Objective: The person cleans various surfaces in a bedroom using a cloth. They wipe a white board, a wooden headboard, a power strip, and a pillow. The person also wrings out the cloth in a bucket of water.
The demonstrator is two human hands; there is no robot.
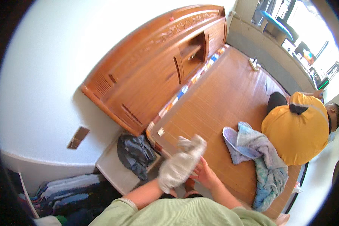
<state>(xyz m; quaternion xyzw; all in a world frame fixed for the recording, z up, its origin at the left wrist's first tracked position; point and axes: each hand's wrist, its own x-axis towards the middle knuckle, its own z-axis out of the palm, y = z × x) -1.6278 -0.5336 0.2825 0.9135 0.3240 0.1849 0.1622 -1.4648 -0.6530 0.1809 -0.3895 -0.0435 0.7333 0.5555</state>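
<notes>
A pale beige cloth [176, 169], blurred by motion, covers my left hand completely. Only my left forearm [147, 193] shows below it, so the fingers are hidden. My right hand [206, 175] is at the right edge of this cloth with its fingers apart; the fingertips meet the cloth's outline, and whether they touch it is unclear. Beyond both hands spreads a bed with a brown slatted mat [206, 107]. On the mat, to the right, lies a crumpled blue and lilac blanket [268, 166].
A person in a yellow shirt [296, 130] sits at the bed's right side. The carved wooden headboard [147, 82] stands against the wall. A dark garment [135, 155] lies on a ledge at left, near folded clothes [70, 186]. A power strip [254, 64] rests on the far mat.
</notes>
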